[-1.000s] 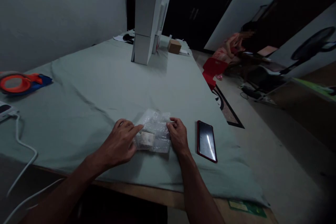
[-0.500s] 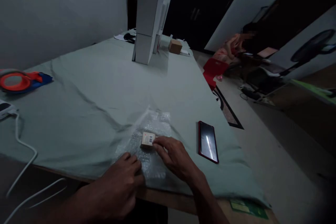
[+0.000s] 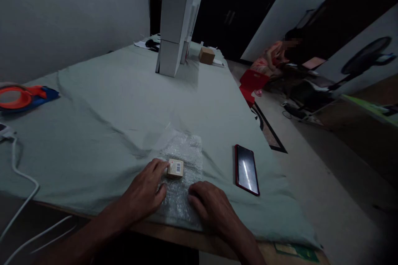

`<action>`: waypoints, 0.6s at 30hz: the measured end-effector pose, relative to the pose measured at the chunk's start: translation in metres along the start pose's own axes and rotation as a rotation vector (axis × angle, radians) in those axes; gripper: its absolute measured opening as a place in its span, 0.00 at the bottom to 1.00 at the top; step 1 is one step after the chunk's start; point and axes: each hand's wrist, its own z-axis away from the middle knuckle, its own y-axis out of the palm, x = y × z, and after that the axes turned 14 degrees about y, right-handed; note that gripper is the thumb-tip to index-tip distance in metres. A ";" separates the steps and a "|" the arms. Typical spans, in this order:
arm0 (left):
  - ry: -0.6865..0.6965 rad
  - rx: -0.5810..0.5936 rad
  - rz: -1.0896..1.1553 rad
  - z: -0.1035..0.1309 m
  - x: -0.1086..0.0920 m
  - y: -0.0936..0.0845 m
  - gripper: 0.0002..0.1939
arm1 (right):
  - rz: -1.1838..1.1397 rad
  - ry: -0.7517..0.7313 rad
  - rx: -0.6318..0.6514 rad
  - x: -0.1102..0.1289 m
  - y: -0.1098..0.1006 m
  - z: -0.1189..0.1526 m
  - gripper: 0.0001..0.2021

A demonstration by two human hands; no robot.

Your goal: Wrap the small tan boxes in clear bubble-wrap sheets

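A small cardboard box point(image 3: 176, 168) with a barcode label on top sits on a sheet of clear bubble wrap point(image 3: 182, 145). My left hand point(image 3: 147, 188) is at the box's left side, its fingertips against the near edge and its thumb apart, resting over the wrap. On the right, my right hand point(image 3: 213, 207) has its fingers curled at the right edge of the bubble wrap, apart from the box. The fingertips of that hand are partly hidden beneath it.
Right of the wrap lies a phone point(image 3: 246, 169) in a red case. An orange and blue tape dispenser point(image 3: 25, 97) and a white cable point(image 3: 23, 174) are at the left. Tall white boxes point(image 3: 172, 29) and a brown box point(image 3: 207, 55) stand farther back. A person point(image 3: 270, 58) sits beyond the table.
My right hand has left the box and moved down to the wrap's right edge. My left hand has moved up to the box's left side and its fingers have straightened.
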 end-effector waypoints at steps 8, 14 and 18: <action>0.030 0.066 -0.150 -0.002 0.015 0.003 0.39 | -0.131 -0.029 -0.129 0.008 -0.005 -0.012 0.19; 0.085 0.072 -0.162 -0.008 0.017 0.014 0.49 | -0.094 -0.075 -0.182 0.017 0.007 -0.032 0.36; 0.076 0.066 -0.137 -0.003 0.024 0.026 0.57 | -0.078 -0.019 -0.150 0.016 0.018 -0.037 0.37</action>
